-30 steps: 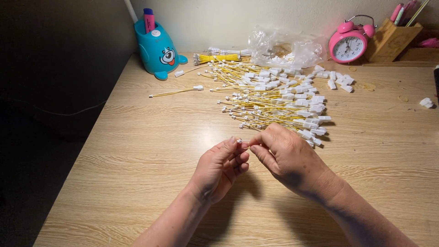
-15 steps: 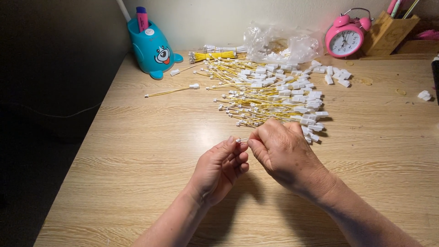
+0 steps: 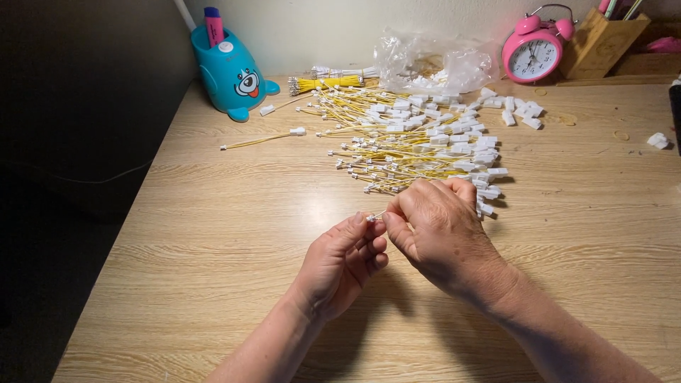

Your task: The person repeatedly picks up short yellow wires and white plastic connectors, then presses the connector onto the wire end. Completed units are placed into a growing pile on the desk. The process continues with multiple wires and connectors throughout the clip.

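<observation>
Yellow wire [image 3: 376, 215] with a small white end sits pinched between both hands at the lower centre of the frame, left hand [image 3: 345, 261] and right hand [image 3: 438, 230] closed on it fingertip to fingertip above the table [image 3: 213, 234]. Just beyond lies the pile of yellow wires [image 3: 418, 142]. A crumpled clear plastic bag [image 3: 433, 62] rests at upper centre, a pink alarm clock [image 3: 533, 51] beside it at upper right, a blue holder [image 3: 228, 74] at upper left.

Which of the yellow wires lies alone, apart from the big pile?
The single yellow wire with a white connector, lying left of the pile of yellow wires, in front of the blue animal-shaped pen holder.
</observation>
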